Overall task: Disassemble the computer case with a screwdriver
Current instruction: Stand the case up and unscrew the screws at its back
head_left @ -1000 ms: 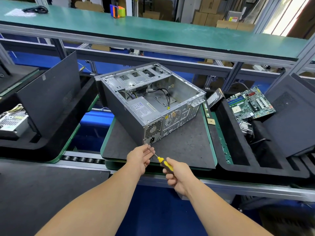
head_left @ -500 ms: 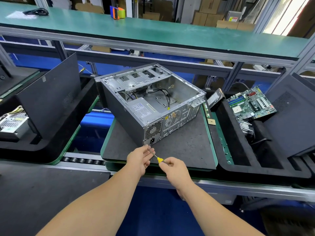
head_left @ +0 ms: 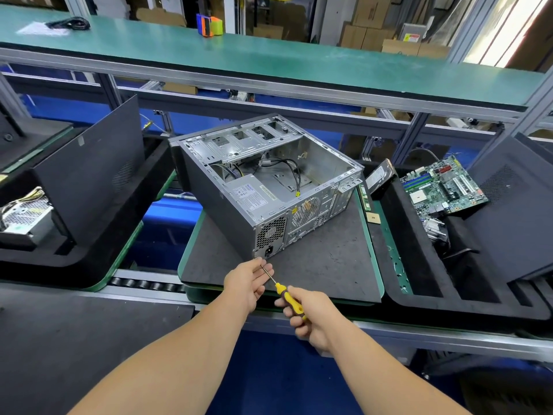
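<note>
Beyond the fingers (head_left: pixel 263 269), the computer case (head_left: pixel 269 187) is bare matt grey metal; the screwdriver (head_left: pixel 284 295) has glossy yellow plastic on its handle; the surface (head_left: pixel 329 265) under them is scuffed, matt dark mat

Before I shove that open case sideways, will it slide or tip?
Probably slides: the computer case lies broad-side down on the grey mat. Likely heavier at the near corner, where the power supply sits. Loose cables may flop.

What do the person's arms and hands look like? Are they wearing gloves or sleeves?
No gloves and no sleeves show. Both forearms are bare right to the bottom edge of the picture. The left hand and right hand are bare too, with no watch, ring or bracelet visible.
</note>
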